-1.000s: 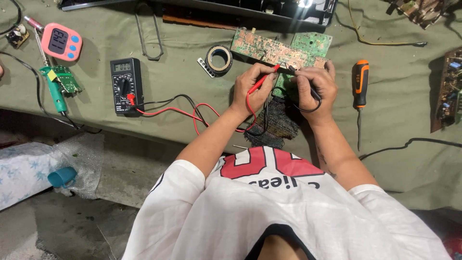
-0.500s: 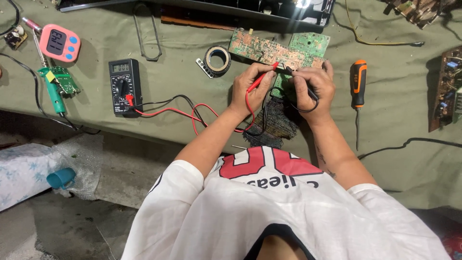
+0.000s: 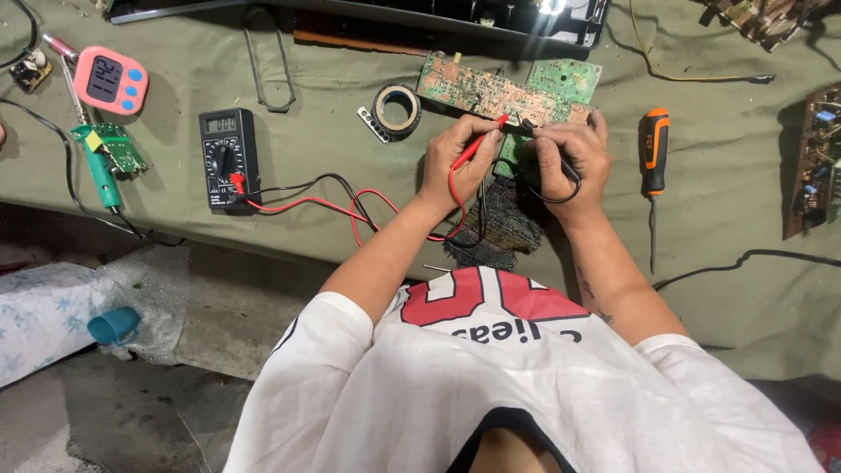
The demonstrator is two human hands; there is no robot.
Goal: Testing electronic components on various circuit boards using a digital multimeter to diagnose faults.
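red probe (image 3: pixel 473 151) pinched in left hand (image 3: pixel 460 162) fingers, black probe mostly hidden in right hand (image 3: pixel 569 158)

Person seen from above, wearing a white short-sleeved shirt (image 3: pixel 491 385) with a dark neckline trim at the lower edge of the view. A large red graphic with white and dark outlining, plus a line of dark lettering, spans the chest. Both forearms are bare below the sleeves. The right forearm (image 3: pixel 604 280) carries small dark tattoo marks. No rings, watch or gloves are visible.
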